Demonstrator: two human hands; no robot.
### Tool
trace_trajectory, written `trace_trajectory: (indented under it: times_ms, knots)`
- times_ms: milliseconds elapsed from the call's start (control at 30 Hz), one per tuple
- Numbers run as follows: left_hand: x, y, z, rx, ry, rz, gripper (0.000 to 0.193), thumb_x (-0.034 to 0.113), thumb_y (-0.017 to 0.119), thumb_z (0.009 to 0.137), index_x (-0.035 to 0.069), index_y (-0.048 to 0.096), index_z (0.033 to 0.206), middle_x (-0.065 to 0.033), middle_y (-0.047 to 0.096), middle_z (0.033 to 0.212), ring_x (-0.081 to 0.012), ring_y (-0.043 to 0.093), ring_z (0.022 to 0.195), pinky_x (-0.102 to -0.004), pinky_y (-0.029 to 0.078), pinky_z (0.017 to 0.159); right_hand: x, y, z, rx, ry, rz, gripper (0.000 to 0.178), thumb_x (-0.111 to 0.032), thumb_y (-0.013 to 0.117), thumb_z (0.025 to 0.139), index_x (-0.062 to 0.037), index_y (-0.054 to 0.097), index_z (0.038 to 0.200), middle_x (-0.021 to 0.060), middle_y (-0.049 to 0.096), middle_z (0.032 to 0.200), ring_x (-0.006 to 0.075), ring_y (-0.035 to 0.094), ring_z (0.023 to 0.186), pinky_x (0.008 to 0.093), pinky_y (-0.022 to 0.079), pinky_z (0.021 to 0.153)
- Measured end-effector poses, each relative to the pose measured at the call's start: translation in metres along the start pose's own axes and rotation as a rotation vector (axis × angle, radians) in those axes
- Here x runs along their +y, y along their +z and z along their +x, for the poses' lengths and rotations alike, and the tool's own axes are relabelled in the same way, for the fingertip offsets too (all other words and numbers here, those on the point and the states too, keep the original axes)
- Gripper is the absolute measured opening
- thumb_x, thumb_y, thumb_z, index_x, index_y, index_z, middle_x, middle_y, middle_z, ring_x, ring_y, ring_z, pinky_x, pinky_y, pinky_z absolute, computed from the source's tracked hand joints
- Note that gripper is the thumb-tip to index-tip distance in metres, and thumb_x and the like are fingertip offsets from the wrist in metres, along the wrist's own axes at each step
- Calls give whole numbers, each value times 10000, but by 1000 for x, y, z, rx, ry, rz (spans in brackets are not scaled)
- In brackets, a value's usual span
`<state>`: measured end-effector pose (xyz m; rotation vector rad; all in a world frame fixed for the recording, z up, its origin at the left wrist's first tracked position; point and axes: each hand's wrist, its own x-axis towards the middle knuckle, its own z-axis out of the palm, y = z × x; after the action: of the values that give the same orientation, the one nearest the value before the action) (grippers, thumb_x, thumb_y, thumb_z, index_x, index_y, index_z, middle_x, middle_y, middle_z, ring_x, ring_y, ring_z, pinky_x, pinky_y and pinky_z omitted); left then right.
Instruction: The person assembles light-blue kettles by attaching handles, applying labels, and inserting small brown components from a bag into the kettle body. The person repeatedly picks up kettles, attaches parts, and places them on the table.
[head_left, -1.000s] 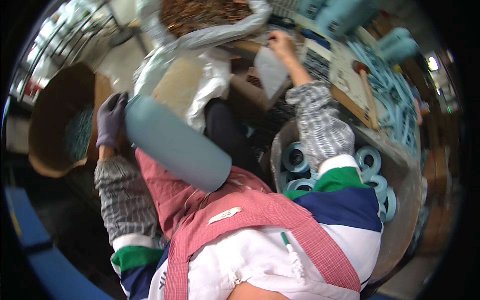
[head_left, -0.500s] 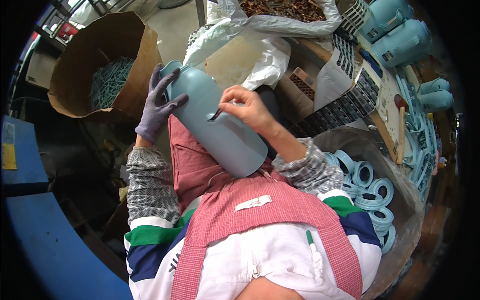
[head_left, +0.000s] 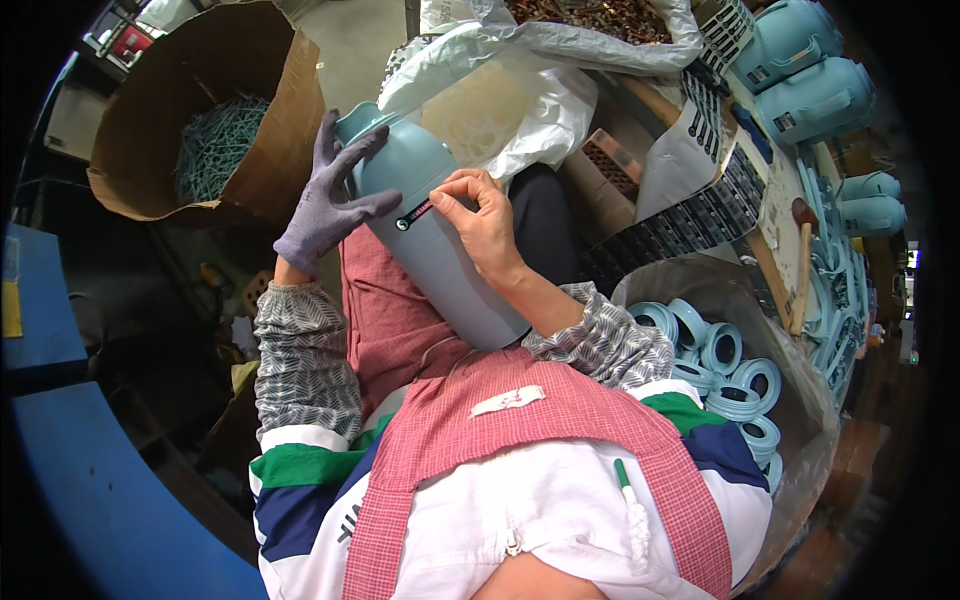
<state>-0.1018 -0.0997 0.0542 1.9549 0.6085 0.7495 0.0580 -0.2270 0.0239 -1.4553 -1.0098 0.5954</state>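
Note:
A pale blue plastic jug body point(head_left: 440, 270) lies slanted across my lap, its spouted end up and to the left. My left hand point(head_left: 325, 205), in a purple-grey glove, holds it near that end, fingers spread over the side and the thumb toward the middle. With bare fingertips, my right hand point(head_left: 480, 215) pinches one end of a small black label strip point(head_left: 415, 213). The strip lies against the jug's surface, its rounded end toward my left thumb. Whether its whole length touches the jug I cannot tell.
At the far left a big cardboard drum point(head_left: 280, 150) holds thin blue-green pieces. Sheets of black labels point(head_left: 690, 220) hang over the bench at right. Pale blue rings point(head_left: 722, 347) fill a plastic-lined container, right. Finished jugs point(head_left: 815, 100) stand at the far right.
My right hand has moved slightly left and up. The label strip has turned from nearly edge-on to face up against the jug. My left thumb has shifted toward it.

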Motion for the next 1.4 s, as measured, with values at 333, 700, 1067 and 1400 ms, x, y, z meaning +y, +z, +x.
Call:
trace_trajectory:
  times_ms: [333, 700, 1067, 1400]
  knots:
    - [8, 1, 1, -29, 26, 185, 889, 280, 876, 494, 204, 478, 1285, -217, 39, 1459, -374, 191, 1338, -446, 317, 1050, -1, -2, -3, 48, 7, -7, 131, -146, 697, 774, -22, 655, 787, 49, 569, 929, 150, 491, 931, 274, 369, 857]
    - [-1, 0, 4, -7, -28, 53, 663, 244, 787, 655, 188, 513, 1257, -196, 107, 1451, -358, 222, 1332, -424, 333, 1037, 1, -4, -5, -65, 184, 414, 55, -54, 657, 799, -13, 624, 783, 11, 535, 968, 65, 495, 862, 209, 392, 787]
    - [-1, 1, 6, 22, 9, 139, 509, 263, 721, 743, 193, 562, 1221, -205, 159, 1443, -364, 304, 1296, -427, 361, 1005, -15, 5, -17, -2, 36, 144, 92, -127, 694, 772, -45, 651, 771, 29, 572, 956, 175, 481, 952, 295, 367, 877]
    - [10, -3, 4, -35, 50, 224, 784, 366, 829, 567, 231, 509, 1270, -232, 119, 1448, -396, 267, 1306, -461, 364, 1005, 0, 1, -13, 79, 41, 152, 104, -104, 680, 797, -6, 647, 802, 41, 560, 971, 102, 497, 886, 229, 394, 801]
